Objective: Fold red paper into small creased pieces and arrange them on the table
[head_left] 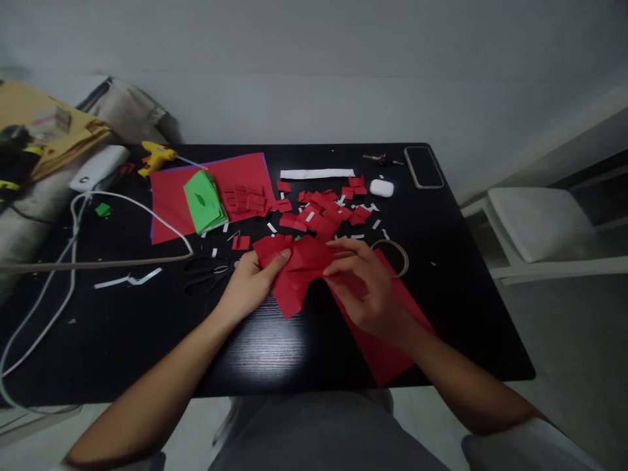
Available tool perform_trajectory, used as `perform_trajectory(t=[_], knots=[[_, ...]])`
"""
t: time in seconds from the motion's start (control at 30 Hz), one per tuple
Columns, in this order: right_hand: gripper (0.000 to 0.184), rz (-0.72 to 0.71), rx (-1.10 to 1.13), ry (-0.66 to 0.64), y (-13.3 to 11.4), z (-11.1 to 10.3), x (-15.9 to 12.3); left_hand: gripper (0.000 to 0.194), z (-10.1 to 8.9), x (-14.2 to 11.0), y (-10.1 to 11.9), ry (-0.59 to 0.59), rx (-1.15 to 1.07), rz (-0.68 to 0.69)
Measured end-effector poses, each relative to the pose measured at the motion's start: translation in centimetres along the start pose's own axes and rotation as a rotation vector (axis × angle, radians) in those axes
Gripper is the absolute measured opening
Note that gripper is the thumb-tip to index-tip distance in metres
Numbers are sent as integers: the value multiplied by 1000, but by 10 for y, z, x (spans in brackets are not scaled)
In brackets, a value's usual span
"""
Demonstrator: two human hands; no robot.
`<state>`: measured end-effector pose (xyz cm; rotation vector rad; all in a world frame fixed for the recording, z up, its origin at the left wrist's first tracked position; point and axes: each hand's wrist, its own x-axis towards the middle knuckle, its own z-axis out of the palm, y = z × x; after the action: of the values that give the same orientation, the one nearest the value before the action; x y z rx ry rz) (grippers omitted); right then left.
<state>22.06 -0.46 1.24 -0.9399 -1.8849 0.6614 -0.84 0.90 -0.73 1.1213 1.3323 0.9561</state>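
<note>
1. Nearest, a long red sheet [380, 356] lies on the black table [471, 340], partly below the right hand [367, 288].
2. The left hand [249, 282] grips a creased red paper [294, 265], thumb on top; the paper spans the gap between both hands.
3. The right hand's fingertips pinch that paper's right edge, fingers bent and close together.
4. Black-handled scissors [200, 286] lie just left of the left hand; a pale ring [405, 261] sits just beyond the right.
5. Beyond both hands spreads a pile of small red pieces [321, 212].
6. Farther, ahead of the left hand, a green paper stack [203, 199] rests on a large red sheet [164, 212].
7. Farthest, ahead of the right hand, lies a phone [423, 167].
</note>
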Motion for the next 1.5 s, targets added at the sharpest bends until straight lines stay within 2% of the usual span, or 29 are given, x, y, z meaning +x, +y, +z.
perform_trajectory(t=[0.27,0.4,0.47,0.57,0.7,0.83,1.03,1.17,1.27,1.37,1.5], knots=[[15,10,-22,26,2,2,-4,53,3,-2,2,-71,-90,-149],[12,34,-79,68,5,6,-4,47,5,-5,10,-136,-105,-145],[14,61,-98,67,7,7,-4,44,6,-6,11,-150,-111,-99],[14,55,-148,78,8,8,-3,41,8,-8,5,-102,-103,5],[18,-131,-352,130,11,8,-5,49,6,-9,-4,-20,5,73],[28,-283,-411,62,12,6,-6,49,5,-10,-4,54,96,137],[24,-203,-476,45,10,12,-6,36,3,-12,-2,176,350,295],[19,-203,-499,51,12,16,-7,8,1,-13,-1,132,519,424],[22,-205,-444,23,13,18,-7,17,-1,-13,0,60,547,475],[28,-209,-394,25,13,18,-7,28,-2,-11,1,45,575,496],[33,-220,-327,55,11,16,-7,27,-2,-11,5,39,633,511]])
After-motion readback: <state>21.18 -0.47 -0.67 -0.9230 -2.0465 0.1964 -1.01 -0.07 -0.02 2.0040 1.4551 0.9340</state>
